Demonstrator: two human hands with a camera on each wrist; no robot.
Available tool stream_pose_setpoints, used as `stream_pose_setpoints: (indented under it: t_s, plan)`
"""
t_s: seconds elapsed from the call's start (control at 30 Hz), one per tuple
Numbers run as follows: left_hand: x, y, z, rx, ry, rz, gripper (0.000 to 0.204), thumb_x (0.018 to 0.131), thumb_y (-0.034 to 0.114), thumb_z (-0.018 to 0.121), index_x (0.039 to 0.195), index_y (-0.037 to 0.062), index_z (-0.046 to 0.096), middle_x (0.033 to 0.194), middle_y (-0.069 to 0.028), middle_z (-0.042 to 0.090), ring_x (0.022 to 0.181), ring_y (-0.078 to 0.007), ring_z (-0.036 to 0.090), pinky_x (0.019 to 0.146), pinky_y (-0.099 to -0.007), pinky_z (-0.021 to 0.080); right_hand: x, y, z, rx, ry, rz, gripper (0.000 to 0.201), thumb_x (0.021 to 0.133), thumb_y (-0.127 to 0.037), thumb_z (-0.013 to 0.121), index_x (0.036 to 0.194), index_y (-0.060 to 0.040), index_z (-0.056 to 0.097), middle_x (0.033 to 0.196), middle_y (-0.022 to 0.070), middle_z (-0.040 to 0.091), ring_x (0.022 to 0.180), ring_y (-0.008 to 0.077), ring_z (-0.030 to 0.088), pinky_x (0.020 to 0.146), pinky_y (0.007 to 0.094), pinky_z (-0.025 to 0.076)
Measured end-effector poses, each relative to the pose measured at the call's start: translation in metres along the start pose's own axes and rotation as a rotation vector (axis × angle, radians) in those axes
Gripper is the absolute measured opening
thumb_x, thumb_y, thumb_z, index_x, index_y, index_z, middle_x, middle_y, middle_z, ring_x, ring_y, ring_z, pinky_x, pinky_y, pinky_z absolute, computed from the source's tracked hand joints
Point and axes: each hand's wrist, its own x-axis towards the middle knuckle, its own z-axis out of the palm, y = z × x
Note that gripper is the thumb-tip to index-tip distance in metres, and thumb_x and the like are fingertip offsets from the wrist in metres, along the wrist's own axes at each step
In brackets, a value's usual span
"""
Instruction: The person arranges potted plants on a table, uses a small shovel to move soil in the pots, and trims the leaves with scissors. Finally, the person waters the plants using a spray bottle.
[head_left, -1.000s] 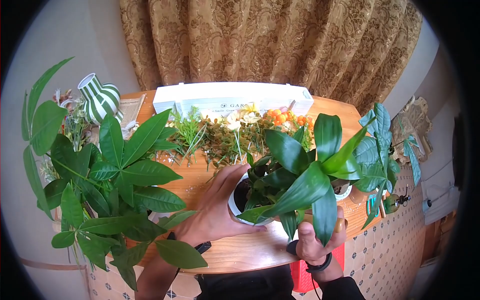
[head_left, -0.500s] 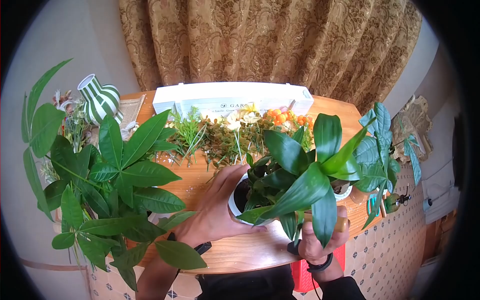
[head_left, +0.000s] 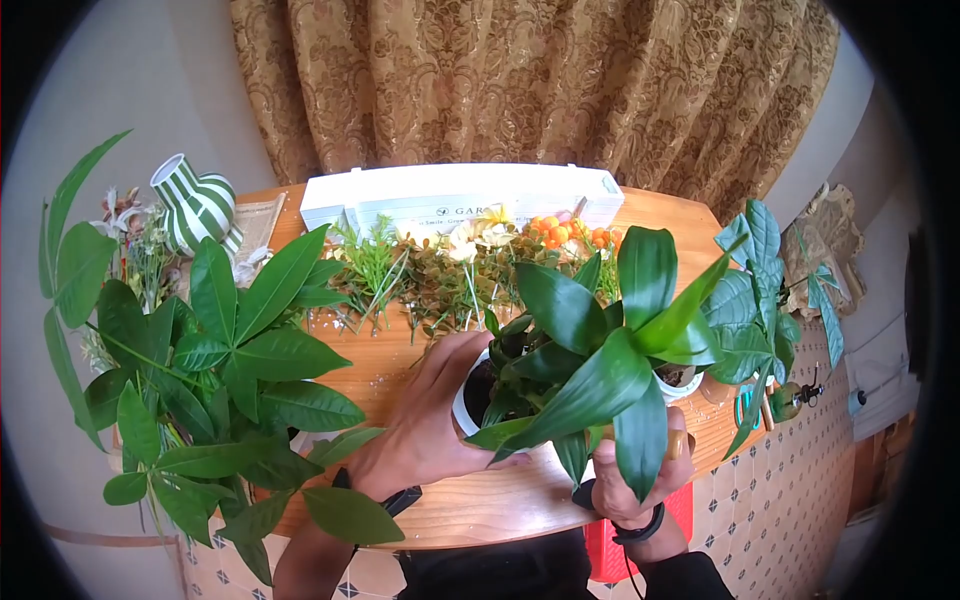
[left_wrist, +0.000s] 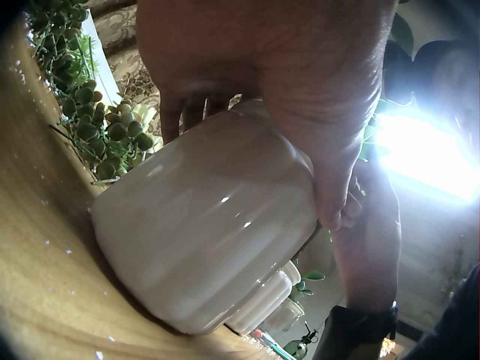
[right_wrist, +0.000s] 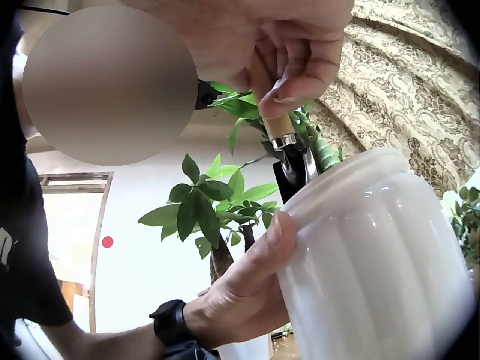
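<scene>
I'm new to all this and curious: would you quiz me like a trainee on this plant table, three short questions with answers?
1. True or false: the left hand grips the glossy white fluted pot.
2. The right hand holds a small black-bladed trowel. Its handle is: A) red plastic, B) pale wood, C) blue rubber.
3. Fill in: the bulging vase has green and ____ stripes.

Key: 1 true; 2 B; 3 white.

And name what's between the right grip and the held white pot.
The handle tip and dark metal end of a tool, from the right grip to the white pot, in the right wrist view.
</scene>
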Motion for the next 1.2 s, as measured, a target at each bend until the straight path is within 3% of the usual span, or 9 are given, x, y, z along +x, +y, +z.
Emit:
stream_pose_setpoints:
  t_s: [0.4,0.5,0.7,0.8,0.87,0.9,1.03,1.2]
  plan:
    - [0.003,-0.001,-0.001,0.062,-0.002,0.054,0.113,0.055,0.040,0.098,0.142,-0.0023,0.040,0.134,-0.0226,0.049,0.128,-0.0425,0.047,0.107,-0.0478,0.043,-0.008,0.008,0.002,0.100,0.131,-0.016,0.036,0.086,-0.019,0.082,0.094,0.0049,0.057,0.079,0.0139,0.066,0.061,0.0225,0.063,0.054,0.0309,0.052]
    - [0.006,-0.005,0.001,0.208,0.122,0.278,0.112,0.055,0.040,0.098,0.142,-0.0017,0.040,0.134,-0.0225,0.049,0.128,-0.0423,0.047,0.107,-0.0479,0.043,-0.008,0.007,0.000,0.101,0.128,-0.037,0.036,0.085,-0.018,0.083,0.094,0.0049,0.057,0.080,0.0143,0.066,0.061,0.0227,0.064,0.054,0.0307,0.052]
    - [0.005,0.002,-0.001,0.182,0.136,0.283,0.113,0.055,0.042,0.098,0.142,-0.0016,0.040,0.134,-0.0225,0.049,0.128,-0.0424,0.047,0.107,-0.0481,0.043,-0.003,0.004,-0.002,-0.024,0.022,-0.067,0.035,0.084,-0.016,0.084,0.095,0.0032,0.057,0.083,0.0140,0.065,0.061,0.0227,0.063,0.054,0.0317,0.052]
    - [0.007,0.005,-0.002,0.175,0.139,0.287,0.114,0.054,0.043,0.098,0.142,-0.0016,0.040,0.134,-0.0227,0.049,0.127,-0.0425,0.047,0.107,-0.0481,0.043,-0.011,0.007,0.000,0.113,0.117,-0.014,0.032,0.087,-0.016,0.080,0.096,0.0030,0.057,0.083,0.0145,0.064,0.061,0.0224,0.063,0.054,0.0315,0.052]
    - [0.007,0.004,-0.002,0.249,0.123,0.328,0.113,0.054,0.043,0.098,0.141,-0.0014,0.041,0.134,-0.0225,0.049,0.127,-0.0425,0.047,0.107,-0.0485,0.043,-0.021,0.009,-0.004,0.212,0.271,0.153,0.030,0.091,-0.018,0.076,0.096,0.0037,0.057,0.083,0.0152,0.063,0.062,0.0226,0.064,0.054,0.0311,0.052]
    - [0.007,0.004,-0.001,0.274,0.118,0.342,0.113,0.054,0.043,0.098,0.141,-0.0014,0.041,0.134,-0.0224,0.049,0.127,-0.0424,0.047,0.107,-0.0486,0.043,-0.022,0.013,-0.007,0.159,0.274,0.125,0.030,0.094,-0.021,0.070,0.101,0.0044,0.055,0.083,0.0156,0.062,0.057,0.0222,0.062,0.050,0.0302,0.052]
    - [0.003,-0.016,0.007,0.109,0.036,0.148,0.112,0.055,0.040,0.098,0.142,-0.0013,0.041,0.135,-0.0220,0.049,0.128,-0.0422,0.047,0.108,-0.0494,0.042,-0.027,0.011,-0.020,0.159,0.300,0.217,0.035,0.099,-0.023,0.064,0.114,0.0050,0.049,0.087,0.0184,0.063,0.050,0.0219,0.060,0.044,0.0301,0.050]
    - [0.002,-0.027,0.012,0.073,0.005,0.108,0.113,0.056,0.039,0.098,0.144,-0.0015,0.039,0.136,-0.0224,0.048,0.129,-0.0421,0.046,0.108,-0.0495,0.042,-0.029,0.014,-0.032,0.218,0.397,0.295,0.032,0.103,-0.022,0.056,0.116,0.0066,0.048,0.087,0.0216,0.063,0.051,0.0226,0.061,0.042,0.0317,0.050]
